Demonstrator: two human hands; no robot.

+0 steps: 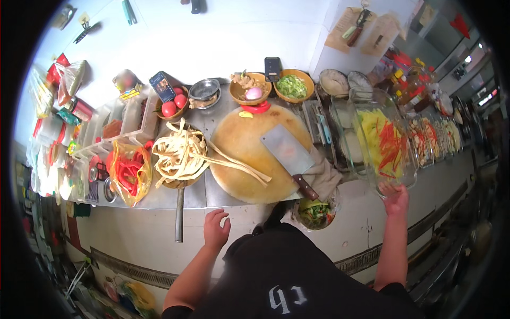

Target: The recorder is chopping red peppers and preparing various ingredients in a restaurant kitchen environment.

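Observation:
My right hand (395,199) grips the near end of a clear glass dish (407,177), its fingers showing through the glass. Inside the dish lie yellow shreds (370,133) and thin red strips (388,145). Empty and loosely curled, my left hand (216,227) hangs just off the counter's front edge. Nearest to it are a long-handled pan (180,215) heaped with pale tofu-skin-like strips (179,151) and a round chopping board (239,187). Several strips trail onto the board. A cleaver (287,149) rests there too, its wooden handle (305,187) pointing towards me.
A crumpled cloth (324,175) lies beside the cleaver. Along the wall stand bowls with ginger and an onion (254,94), green slices (293,86) and tomatoes (169,109). A bag of red peppers (129,169) sits left. Below the counter's edge is a scrap bin (316,215).

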